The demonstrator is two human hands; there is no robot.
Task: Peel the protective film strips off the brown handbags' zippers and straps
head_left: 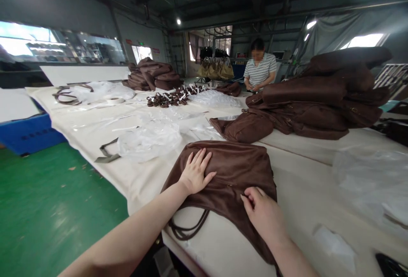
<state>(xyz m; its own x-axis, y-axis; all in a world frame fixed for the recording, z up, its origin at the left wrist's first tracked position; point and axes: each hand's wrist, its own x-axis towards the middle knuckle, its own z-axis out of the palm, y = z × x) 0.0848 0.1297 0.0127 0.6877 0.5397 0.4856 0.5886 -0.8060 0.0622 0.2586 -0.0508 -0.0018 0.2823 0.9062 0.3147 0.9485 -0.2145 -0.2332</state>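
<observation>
A dark brown bag [229, 162] lies flat on the table in front of me, a short zip showing across its middle. Its thin cord straps [191, 228] loop out below the near left edge. My left hand [196, 172] rests palm down on the upper left of the bag, fingers spread. On the bag's right half, beside the zip, my right hand [263, 209] is closed with curled fingers and the thumb near the index finger. Whatever lies between those fingertips is hidden.
Brown bags are piled at the right [306, 102] and far left [154, 75]. Clear plastic bags [153, 138] and a heap of brown straps [168, 97] lie on the pale table [105, 119]. A person [259, 68] in a striped shirt works across the table.
</observation>
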